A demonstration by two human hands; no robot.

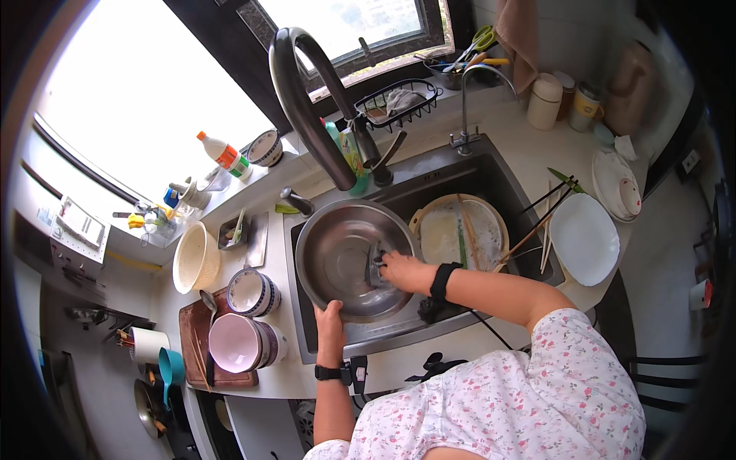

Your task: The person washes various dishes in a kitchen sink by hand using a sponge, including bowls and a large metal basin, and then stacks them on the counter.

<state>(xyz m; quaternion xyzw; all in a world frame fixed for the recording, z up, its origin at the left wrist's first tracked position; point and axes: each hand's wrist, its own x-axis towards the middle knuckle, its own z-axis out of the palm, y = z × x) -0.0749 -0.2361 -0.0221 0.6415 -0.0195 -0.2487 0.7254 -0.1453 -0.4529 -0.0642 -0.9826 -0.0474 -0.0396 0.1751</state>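
A large stainless steel basin [339, 253] sits over the left part of the dark kitchen sink [397, 336]. My left hand [330, 328] grips its near rim, thumb on the edge. Inside the basin, my right hand [401, 270] presses a grey cloth [376, 264] against the right side of the wall. To the right, in the sink, lies a pale round colander or tub [415, 221] holding sudsy water, with chopsticks and a green strip in it. The faucet [313, 80] arches above the basin's far side. A dark scrubber [428, 309] lies near my right wrist.
Left of the sink stand stacked pink bowls [234, 343], patterned bowls [247, 291], a cream basket [196, 259] and a brown cutting board [230, 378]. White plates [585, 238] and chopsticks [546, 230] lie at the right. A small tap [464, 109] rises behind the sink.
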